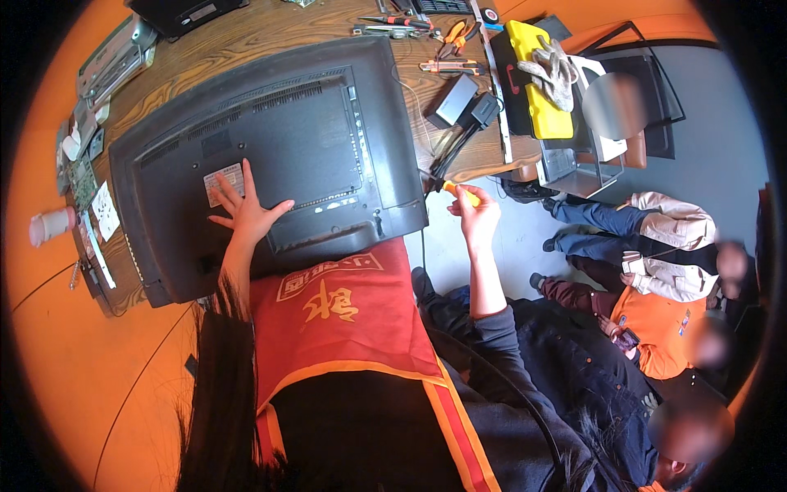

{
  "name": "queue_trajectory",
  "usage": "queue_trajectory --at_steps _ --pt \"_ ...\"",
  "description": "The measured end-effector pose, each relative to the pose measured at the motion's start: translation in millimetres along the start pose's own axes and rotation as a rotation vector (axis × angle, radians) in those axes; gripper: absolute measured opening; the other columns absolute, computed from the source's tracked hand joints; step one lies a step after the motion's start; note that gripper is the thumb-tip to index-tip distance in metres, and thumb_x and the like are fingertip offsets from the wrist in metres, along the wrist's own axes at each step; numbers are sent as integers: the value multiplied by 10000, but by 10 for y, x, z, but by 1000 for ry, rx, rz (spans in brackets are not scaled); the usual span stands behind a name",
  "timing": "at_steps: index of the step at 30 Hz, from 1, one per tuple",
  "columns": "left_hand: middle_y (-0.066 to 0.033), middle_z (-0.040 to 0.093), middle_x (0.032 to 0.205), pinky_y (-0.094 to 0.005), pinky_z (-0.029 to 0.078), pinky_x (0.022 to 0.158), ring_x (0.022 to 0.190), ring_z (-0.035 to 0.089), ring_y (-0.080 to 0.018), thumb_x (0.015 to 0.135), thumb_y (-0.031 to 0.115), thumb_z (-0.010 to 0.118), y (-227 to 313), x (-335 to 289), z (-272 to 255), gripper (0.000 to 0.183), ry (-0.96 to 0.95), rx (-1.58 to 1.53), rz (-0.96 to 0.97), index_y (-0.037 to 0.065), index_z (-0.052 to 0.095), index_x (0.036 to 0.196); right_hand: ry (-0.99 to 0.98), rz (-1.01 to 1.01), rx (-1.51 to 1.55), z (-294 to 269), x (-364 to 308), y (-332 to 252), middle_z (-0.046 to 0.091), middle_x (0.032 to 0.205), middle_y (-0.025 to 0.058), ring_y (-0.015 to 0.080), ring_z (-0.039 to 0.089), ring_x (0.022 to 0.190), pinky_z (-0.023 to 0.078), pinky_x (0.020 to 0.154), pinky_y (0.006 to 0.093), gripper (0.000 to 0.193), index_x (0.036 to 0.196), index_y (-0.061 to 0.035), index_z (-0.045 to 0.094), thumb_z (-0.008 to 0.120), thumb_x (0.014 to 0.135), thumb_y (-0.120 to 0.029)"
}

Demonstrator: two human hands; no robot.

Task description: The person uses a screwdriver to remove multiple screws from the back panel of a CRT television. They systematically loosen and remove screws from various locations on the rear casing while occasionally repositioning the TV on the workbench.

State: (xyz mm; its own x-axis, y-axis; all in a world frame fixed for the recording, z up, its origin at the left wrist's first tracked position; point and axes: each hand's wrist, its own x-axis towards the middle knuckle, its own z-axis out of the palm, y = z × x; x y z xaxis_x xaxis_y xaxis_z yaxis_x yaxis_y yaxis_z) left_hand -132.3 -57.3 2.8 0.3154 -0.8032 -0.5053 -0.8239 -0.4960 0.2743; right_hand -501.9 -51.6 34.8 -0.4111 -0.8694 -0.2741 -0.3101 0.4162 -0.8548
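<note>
A large black flat-screen television [311,156] lies with its back panel up on the wooden table, its near edge close to my red apron [336,303]. My left hand [248,213] rests on that panel with fingers spread, partly over a small white label [221,184]. Just off the television's right edge, my right hand [477,220] is closed around the yellow handle of a screwdriver [461,194]. Its tip points toward the set's side, and I cannot tell whether it touches. Black cables [459,146] run beside it.
Black power adapters [453,101], a utility knife [452,67] and pliers [456,39] lie beyond my right hand. A yellow toolbox lid [533,78] bears gray gloves [553,75]. Circuit boards [82,182] and a cup [51,226] are at left. Several people stand at right.
</note>
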Motion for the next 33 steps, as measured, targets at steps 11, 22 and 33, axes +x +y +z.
queue_trajectory --at_steps 11,22,33 --pt "-266 -243 1420 -729 -65 911 1301 -222 -469 553 591 758 4 10 7 1199 8 -19 15 366 -35 1423 -85 -120 -238 -20 46 -118 664 735 124 163 654 586 519 544 243 192 929 27 648 652 819 -131" --pt "-235 219 1429 -435 167 1081 1333 182 -370 645 422 738 -45 41 -49 1085 85 192 168 78 80 1437 -159 -390 -154 -92 155 -464 558 602 170 311 580 574 456 498 391 249 591 -40 570 528 763 -215" --pt "-265 175 1429 -604 129 1018 1313 144 -458 609 718 612 -403 403 311 1129 194 581 31 147 112 1444 -389 -280 -986 479 465 -638 666 869 168 307 658 841 539 702 386 180 817 -10 687 525 757 -58"
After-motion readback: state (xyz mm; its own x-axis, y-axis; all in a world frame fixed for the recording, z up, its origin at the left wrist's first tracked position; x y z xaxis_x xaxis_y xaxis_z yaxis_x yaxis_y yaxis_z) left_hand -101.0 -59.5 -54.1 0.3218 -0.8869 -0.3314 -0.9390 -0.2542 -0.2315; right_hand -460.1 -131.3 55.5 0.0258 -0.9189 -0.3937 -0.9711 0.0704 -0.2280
